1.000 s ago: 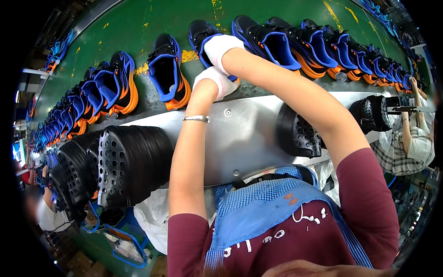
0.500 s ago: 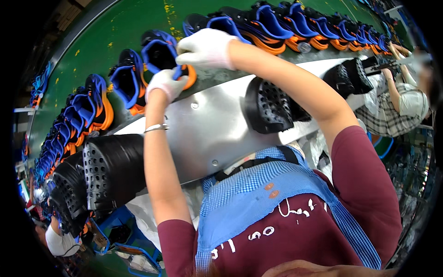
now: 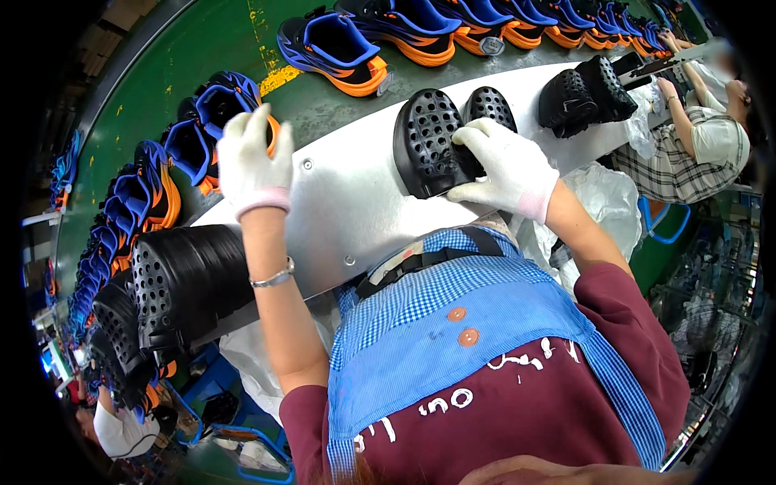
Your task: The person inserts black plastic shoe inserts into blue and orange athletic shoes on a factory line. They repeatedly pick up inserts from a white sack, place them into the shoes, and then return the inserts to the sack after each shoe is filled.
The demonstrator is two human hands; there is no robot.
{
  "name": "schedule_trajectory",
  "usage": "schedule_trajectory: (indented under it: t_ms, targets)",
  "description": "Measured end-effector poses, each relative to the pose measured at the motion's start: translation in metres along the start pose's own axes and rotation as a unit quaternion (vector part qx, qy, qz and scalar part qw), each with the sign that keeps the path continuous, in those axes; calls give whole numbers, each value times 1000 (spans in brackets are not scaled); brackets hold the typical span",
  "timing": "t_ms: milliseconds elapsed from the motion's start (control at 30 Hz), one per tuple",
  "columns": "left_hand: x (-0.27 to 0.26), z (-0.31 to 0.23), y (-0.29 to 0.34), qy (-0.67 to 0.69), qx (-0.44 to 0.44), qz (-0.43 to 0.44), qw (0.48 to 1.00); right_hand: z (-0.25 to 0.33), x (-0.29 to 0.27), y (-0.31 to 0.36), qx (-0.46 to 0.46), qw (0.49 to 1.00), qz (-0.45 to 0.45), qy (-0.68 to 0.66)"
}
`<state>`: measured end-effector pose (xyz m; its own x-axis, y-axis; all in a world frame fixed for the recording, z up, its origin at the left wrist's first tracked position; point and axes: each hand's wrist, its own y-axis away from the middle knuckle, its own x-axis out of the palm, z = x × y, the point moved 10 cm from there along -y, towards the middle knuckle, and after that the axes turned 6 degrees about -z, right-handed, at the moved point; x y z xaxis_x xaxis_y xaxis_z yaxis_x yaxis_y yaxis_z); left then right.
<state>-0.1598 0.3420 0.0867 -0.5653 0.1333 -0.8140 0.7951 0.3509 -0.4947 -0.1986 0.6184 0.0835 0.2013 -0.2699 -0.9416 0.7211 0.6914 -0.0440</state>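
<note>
My left hand, in a white glove, is raised with its fingers apart and nothing held. It is close to a pair of blue, black and orange sports shoes, the nearer one a sneaker partly behind my fingers. On the right, my gloved right hand has its thumb and fingers around the near end of a black shoe form with a face full of holes. That form stands tilted on the shiny metal plate. A second perforated form is just behind, partly hidden by my hand.
A row of sneakers curves along the green surface to both sides. More black forms lie at left and right. Clear plastic hangs off the plate's near edge. A person works at far right, another at lower left.
My right hand has left the sneakers and moved right and nearer, taking hold of the black form, now turned face up. My left hand has let go of a sneaker and opened.
</note>
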Motion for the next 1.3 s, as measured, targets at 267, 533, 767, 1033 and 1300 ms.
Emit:
schedule_trajectory:
  t_ms: [267, 533, 767, 1033, 1300]
  targets:
    - [53, -42, 52, 435, -158, 215, 860, 15, -49, 3, -20, 992, -25, -121]
    - [56, -108, 57, 797, -390, 234, 397, 42, -42, -14, -52, 962, -48, -262]
    - [71, -58, 49, 774, -375, 79, 504, 49, -3, -40, 25, 965, 12, -261]
    - [72, -58, -3, 756, -351, -26, 552, 26, -17, -81, 48, 959, -105, -261]
    - [113, -45, -26, 368, -27, 86, 926, -24, -26, -173, -41, 996, -39, -62]
